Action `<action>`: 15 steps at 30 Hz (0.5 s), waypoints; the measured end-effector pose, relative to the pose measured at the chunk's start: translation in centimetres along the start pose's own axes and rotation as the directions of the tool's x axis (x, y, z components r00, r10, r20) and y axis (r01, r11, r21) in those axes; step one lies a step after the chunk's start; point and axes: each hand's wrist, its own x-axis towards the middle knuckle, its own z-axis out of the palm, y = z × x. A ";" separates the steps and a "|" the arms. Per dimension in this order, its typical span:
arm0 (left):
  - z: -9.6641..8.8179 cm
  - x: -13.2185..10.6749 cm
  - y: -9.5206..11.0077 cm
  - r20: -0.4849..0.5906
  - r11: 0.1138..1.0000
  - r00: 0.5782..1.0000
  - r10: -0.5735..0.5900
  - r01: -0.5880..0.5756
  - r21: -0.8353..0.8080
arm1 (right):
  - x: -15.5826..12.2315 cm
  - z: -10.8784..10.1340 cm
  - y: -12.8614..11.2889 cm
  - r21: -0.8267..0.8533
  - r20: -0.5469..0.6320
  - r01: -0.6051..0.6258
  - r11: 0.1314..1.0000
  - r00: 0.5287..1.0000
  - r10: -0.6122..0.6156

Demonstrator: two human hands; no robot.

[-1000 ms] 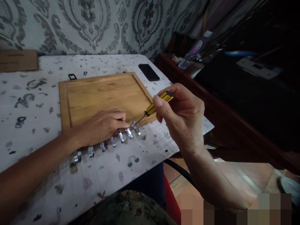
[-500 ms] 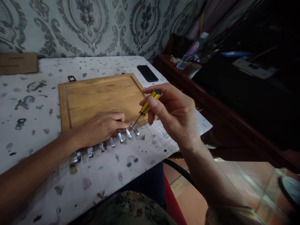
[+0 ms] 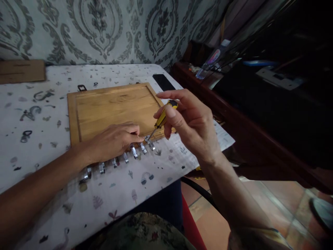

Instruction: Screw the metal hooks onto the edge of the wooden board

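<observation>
In my right hand (image 3: 195,126) is a small yellow-and-black screwdriver (image 3: 161,118), pinched between thumb and fingers, with the index finger lifted off. Its shaft slants down to a shiny metal hook (image 3: 150,143) at the near edge of a wooden board (image 3: 114,107). My left hand (image 3: 117,139) lies over that edge, fingers curled, with thumb and fingertip pressed at the base of the same hook. Exactly how they grip it is too small to make out. Several similar metal hooks (image 3: 134,152) line the board's near edge, some partly behind my left hand.
A patterned white cloth (image 3: 109,205) covers the table. Past the board lie a dark phone (image 3: 163,82) and, at far left, a piece of cardboard (image 3: 22,71). A clear bottle (image 3: 212,60) leans on the dark furniture (image 3: 249,128) at right.
My right index finger has lifted and straightened away from the screwdriver handle. My left hand keeps its place at the hook, and the view has shifted slightly.
</observation>
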 end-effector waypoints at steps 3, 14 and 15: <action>0.1 0.0 -0.1 -0.011 1.000 1.000 0.005 -0.005 0.011 | -0.2 -0.4 0.0 0.023 0.023 0.011 1.000 1.000 -0.011; 0.1 0.0 -0.1 0.006 1.000 1.000 0.008 -0.008 0.012 | 0.3 0.4 0.0 0.100 -0.067 0.011 0.995 0.998 -0.004; 0.1 0.0 -0.2 0.010 1.000 1.000 0.006 -0.006 0.013 | 0.3 0.3 0.1 0.106 -0.063 0.019 0.994 0.998 -0.013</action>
